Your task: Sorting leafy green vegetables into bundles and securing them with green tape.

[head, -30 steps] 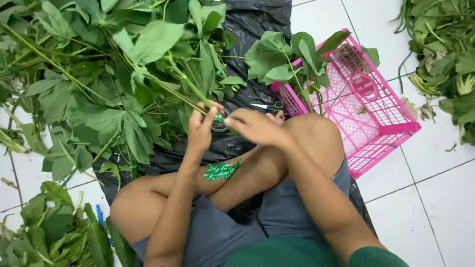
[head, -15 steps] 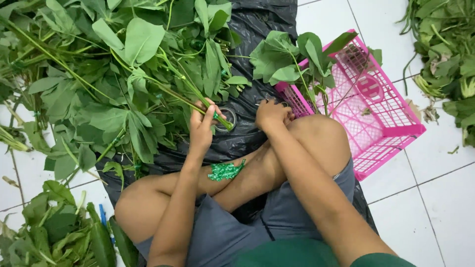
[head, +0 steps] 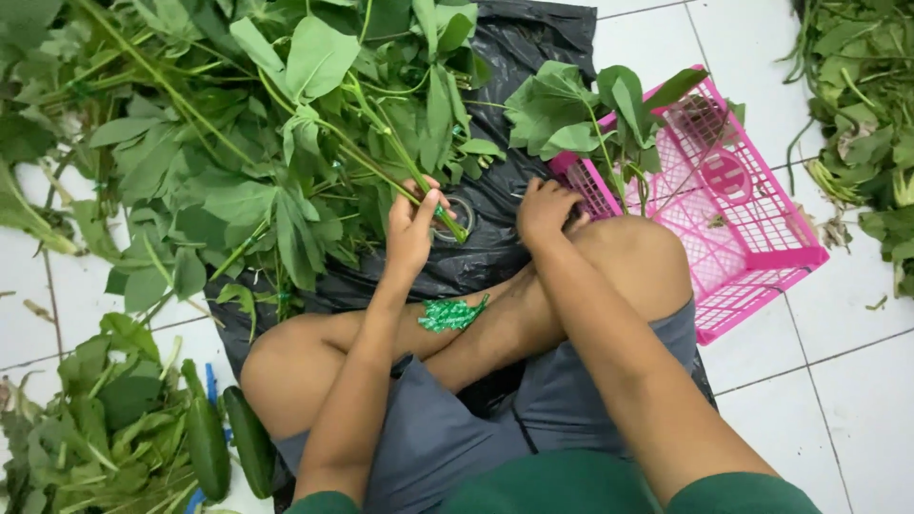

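A bundle of leafy stems [head: 381, 162] is gripped by the left hand [head: 411, 233]; the right hand [head: 545, 209], fingers curled closed, is rested beside the pink basket [head: 762, 252].

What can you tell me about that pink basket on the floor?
The pink basket looks like plastic, rectangular, with lattice walls and a mesh bottom bearing a round moulded patch. It sits tilted on the white tiled floor, its near corner against the person's right knee and its left edge by the black plastic sheet. Leafy stems stand or lean in its left end; a few scraps lie inside. Neither hand touches it.
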